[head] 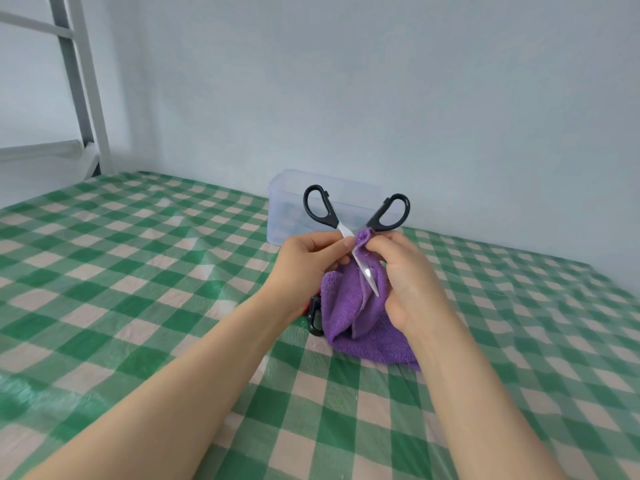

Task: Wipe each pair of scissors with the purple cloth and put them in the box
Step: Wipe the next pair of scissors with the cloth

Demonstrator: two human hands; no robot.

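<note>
A pair of black-handled scissors (pixel 322 204) is held up with its blades spread wide and its handles pointing away from me. My left hand (pixel 308 263) pinches one blade near the pivot. My right hand (pixel 403 271) grips the purple cloth (pixel 360 317), wrapped round the other blade; one bare blade tip shows against the cloth. The cloth's lower end trails onto the table. A clear plastic box (pixel 287 206) stands behind the scissors by the wall. Part of another pair of scissors (pixel 314 315), black and red, peeks out under my left wrist.
Everything sits on a table with a green and cream checked cover (pixel 138 271). A pale wall runs behind the box. At the far left stands a grey metal frame (pixel 86 84) with a shelf.
</note>
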